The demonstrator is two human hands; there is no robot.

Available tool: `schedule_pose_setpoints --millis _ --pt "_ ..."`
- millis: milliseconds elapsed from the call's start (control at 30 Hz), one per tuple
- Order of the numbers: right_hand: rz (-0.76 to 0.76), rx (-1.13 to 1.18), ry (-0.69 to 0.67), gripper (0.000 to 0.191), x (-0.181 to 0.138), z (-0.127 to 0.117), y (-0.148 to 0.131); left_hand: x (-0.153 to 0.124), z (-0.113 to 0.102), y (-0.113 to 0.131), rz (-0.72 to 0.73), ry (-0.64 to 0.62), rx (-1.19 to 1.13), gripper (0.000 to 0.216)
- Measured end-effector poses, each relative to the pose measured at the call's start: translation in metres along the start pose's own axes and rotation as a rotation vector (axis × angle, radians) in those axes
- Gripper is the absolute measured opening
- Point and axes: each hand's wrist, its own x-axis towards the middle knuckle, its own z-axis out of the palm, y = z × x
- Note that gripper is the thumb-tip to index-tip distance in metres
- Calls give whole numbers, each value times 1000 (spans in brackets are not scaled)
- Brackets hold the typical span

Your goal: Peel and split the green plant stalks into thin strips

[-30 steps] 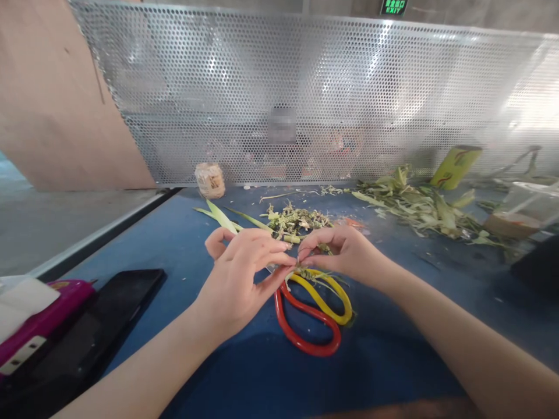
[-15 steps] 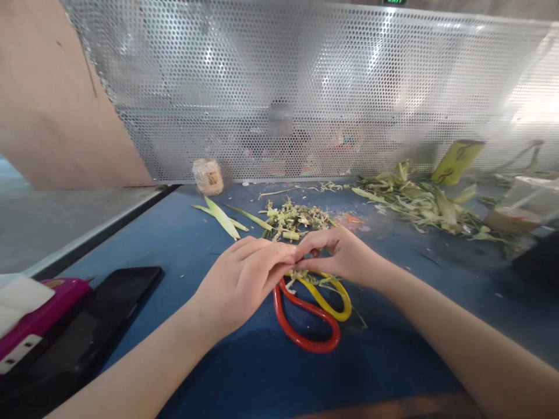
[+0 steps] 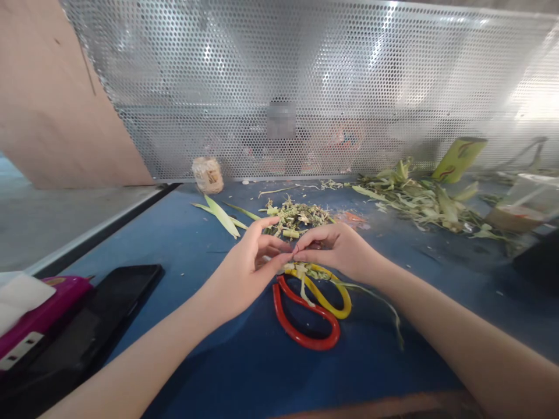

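Note:
My left hand (image 3: pixel 242 270) and my right hand (image 3: pixel 336 247) meet over the blue table. The right thumb and fingers are pinched together around pale green plant strips (image 3: pixel 303 273), which dangle below with a long thin strand trailing rightward. My left thumb and curled fingers close at the same spot, while its index finger is lifted; what they grip is too small to make out. Under the hands lies a pair of scissors (image 3: pixel 310 343) with one red and one yellow handle loop; its blades are hidden. Just beyond is a heap of dried plant cuttings (image 3: pixel 303 215).
Pale green leaf pieces (image 3: pixel 222 216) and a wrapped straw-coloured bundle (image 3: pixel 208 174) lie back left. A black phone (image 3: pixel 126 291) and a magenta device (image 3: pixel 52 308) are at left. Corn husks (image 3: pixel 419 201), a green card (image 3: pixel 460 158) and a clear cup (image 3: pixel 528 201) are at right, before a perforated metal panel (image 3: pixel 305 70).
My left hand has opened somewhat, its index finger lifting away from the right fingertips. The plant strips now hang lower, with their long strand showing to the right. The scissors lie still.

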Motion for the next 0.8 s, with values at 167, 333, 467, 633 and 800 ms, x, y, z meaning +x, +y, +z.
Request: schedule_pose_setpoints --millis 167,333,467,633,800 --pt "4 74 -23 8 0 1 3 1 -5 3 -202 -125 -225 57" --pt "38 202 -43 5 -1 1 -2 -1 -9 9 -265 -125 -344 67" --pt "80 259 -65 1 -3 0 -8 -2 -10 10 -248 -149 -443 75" --pt "93 206 -61 4 -4 0 -8 -3 -7 10 -230 -124 -379 76" --pt "149 174 67 5 -2 3 -6 -2 -6 8 -108 64 -43 71"
